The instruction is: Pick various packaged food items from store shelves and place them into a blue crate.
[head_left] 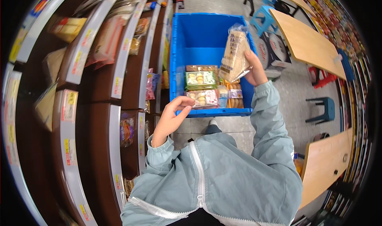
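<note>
In my right hand [256,68] is a clear-wrapped pack of sliced bread [235,54], tilted above the right half of a blue plastic crate [174,58]. My left hand [173,114] hovers by the crate's near left corner, its fingers loosely curved and apart with nothing in them. Inside the crate lie a green-and-white pack of small round pastries [200,78], a pink-and-white pack of similar pastries [202,98] and a pack of brown round cakes [235,96]. The bread hides part of the crate's contents.
Brown shelves [95,118] with pale label strips rise along my left, holding a few bagged breads [106,43]. To the right stand wooden tables [306,43], a light-blue stool [263,19], a dark teal stool [323,109] and a black-and-white carton [274,48].
</note>
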Available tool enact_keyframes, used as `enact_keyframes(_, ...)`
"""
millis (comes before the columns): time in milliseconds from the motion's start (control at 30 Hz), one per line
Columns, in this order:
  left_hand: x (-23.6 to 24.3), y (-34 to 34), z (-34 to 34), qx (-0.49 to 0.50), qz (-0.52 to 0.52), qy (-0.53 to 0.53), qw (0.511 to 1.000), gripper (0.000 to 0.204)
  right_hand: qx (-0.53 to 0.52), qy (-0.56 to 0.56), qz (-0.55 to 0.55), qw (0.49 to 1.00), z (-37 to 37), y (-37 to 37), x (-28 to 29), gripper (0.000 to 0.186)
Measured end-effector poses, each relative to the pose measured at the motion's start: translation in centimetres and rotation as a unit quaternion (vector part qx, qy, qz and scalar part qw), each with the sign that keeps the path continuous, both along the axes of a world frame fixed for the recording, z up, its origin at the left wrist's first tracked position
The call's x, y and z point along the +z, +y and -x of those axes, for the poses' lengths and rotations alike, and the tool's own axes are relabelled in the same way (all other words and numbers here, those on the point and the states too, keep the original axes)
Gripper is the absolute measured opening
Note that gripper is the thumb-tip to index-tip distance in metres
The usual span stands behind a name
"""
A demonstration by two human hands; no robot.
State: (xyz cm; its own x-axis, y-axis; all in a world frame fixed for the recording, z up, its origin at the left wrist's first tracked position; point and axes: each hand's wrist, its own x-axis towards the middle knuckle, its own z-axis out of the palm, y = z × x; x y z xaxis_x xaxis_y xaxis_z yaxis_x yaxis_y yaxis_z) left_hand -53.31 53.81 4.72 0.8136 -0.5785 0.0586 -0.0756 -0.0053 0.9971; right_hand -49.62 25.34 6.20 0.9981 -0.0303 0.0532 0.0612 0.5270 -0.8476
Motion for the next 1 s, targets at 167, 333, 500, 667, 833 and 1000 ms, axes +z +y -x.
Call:
enact_keyframes(167,-1.4,-6.0,-0.1,-0.045,0.01,0.031,0.998,0.039,-0.023,0.099,-0.079,0.992,5.3,-0.6,-3.0,0.043)
enact_keyframes(333,-1.7,-11.3,0.0,-0.115,0.139,0.253,0.951,0.046,0.017,0.021,-0.049,0.998,6.4,0.3,-3.7,0.049)
enact_keyframes(500,-4.1,-12.6,-1.5,-0.07,0.17,0.27,0.945,0.058,0.033,0.015,0.194,0.98,5.7,-2.3,-4.9,0.051)
enact_keyframes(667,-5.7,-14.6,-2.3,-0.015,0.08,0.091,0.993,0.063,0.071,0.077,0.147,0.984,4.7,-3.1,-4.1,0.049)
enact_keyframes(833,-9.4,-15.8,-3.3,0.025,0.022,0.05,0.998,0.064,0.091,0.137,0.159,0.974,2.9,-4.8,-6.5,0.044)
enact_keyframes(1000,-12.5,-14.0,-4.5,0.068,-0.1,0.03,0.992,0.046,0.125,0.135,0.307,0.934,0.8,-6.5,-11.8,0.044)
